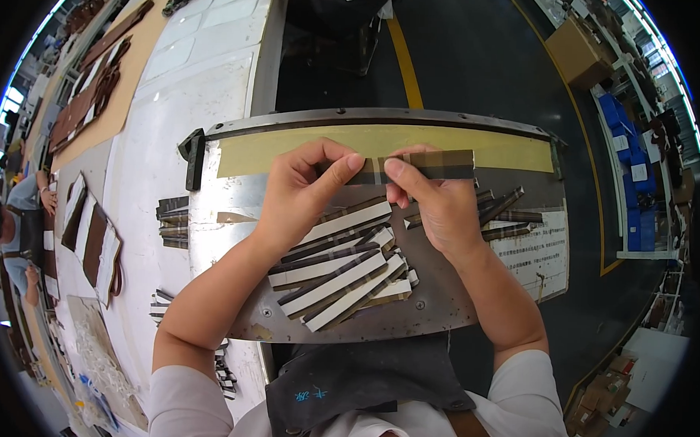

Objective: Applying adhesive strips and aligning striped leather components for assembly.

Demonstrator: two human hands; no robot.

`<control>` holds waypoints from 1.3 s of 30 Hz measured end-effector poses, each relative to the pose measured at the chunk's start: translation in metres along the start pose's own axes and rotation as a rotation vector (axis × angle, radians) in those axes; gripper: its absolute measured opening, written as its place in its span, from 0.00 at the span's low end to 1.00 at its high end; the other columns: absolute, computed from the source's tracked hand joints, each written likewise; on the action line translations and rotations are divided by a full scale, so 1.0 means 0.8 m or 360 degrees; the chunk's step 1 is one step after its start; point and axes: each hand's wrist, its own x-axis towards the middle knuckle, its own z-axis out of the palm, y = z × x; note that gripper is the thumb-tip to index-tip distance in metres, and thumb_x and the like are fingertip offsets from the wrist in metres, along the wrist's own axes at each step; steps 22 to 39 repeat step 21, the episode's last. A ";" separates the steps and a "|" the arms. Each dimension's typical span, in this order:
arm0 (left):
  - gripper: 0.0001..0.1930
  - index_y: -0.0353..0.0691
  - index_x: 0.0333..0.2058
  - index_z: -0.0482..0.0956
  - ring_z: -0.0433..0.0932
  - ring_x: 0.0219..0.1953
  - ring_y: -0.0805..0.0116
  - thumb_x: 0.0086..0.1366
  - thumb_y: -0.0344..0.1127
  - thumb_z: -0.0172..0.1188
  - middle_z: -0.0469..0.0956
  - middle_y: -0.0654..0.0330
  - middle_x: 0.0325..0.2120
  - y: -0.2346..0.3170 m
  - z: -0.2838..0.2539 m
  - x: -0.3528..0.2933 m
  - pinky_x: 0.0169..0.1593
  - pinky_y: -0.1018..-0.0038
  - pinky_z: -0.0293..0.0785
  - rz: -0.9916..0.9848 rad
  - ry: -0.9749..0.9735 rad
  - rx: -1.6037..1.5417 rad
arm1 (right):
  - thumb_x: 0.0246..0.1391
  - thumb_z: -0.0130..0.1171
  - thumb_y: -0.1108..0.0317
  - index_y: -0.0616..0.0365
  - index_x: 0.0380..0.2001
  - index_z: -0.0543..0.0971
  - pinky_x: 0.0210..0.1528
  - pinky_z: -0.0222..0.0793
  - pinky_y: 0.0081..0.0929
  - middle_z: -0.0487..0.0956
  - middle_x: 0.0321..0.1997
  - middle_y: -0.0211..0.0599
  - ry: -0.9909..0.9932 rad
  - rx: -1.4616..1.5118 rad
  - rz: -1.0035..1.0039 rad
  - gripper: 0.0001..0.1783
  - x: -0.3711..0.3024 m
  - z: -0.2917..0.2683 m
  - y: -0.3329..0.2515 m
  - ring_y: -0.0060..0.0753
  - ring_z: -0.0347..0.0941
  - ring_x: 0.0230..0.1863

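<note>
A flat dark brown strip (454, 163) is stretched level between my two hands, above the far part of a metal worktop (243, 307). My left hand (309, 178) pinches its left part between thumb and fingers. Close beside, my right hand (443, 210) grips it near the middle, thumb on top, with the strip's right end sticking out past the fingers. A narrow pale line crosses the strip between my thumbs. Below my hands lies a loose pile of white and dark strips (348, 284). Several more dark strips (512, 211) lie right of my right hand.
A yellow band (244, 159) runs along the worktop's far edge, below a raised metal rail (338, 115). A printed sheet (541, 252) lies at right. The white table (156, 127) on the left holds strip bundles (172, 221) and brown pieces (95, 244). A co-worker (22, 230) stands far left.
</note>
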 end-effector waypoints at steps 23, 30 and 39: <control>0.18 0.50 0.35 0.85 0.72 0.51 0.60 0.40 0.29 0.70 0.77 0.56 0.52 0.020 0.065 -0.189 0.46 0.59 0.68 0.0936 0.0180 0.1484 | 0.63 0.57 0.68 0.66 0.44 0.81 0.29 0.72 0.16 0.84 0.31 0.36 -0.0389 -0.0323 0.0612 0.12 -0.208 -0.034 -0.017 0.27 0.81 0.30; 0.18 0.50 0.35 0.85 0.72 0.51 0.60 0.40 0.29 0.70 0.77 0.56 0.52 0.020 0.065 -0.189 0.46 0.59 0.68 0.0936 0.0180 0.1484 | 0.63 0.57 0.68 0.66 0.44 0.81 0.29 0.72 0.16 0.84 0.31 0.36 -0.0389 -0.0323 0.0612 0.12 -0.208 -0.034 -0.017 0.27 0.81 0.30; 0.18 0.50 0.35 0.85 0.72 0.51 0.60 0.40 0.29 0.70 0.77 0.56 0.52 0.020 0.065 -0.189 0.46 0.59 0.68 0.0936 0.0180 0.1484 | 0.63 0.57 0.68 0.66 0.44 0.81 0.29 0.72 0.16 0.84 0.31 0.36 -0.0389 -0.0323 0.0612 0.12 -0.208 -0.034 -0.017 0.27 0.81 0.30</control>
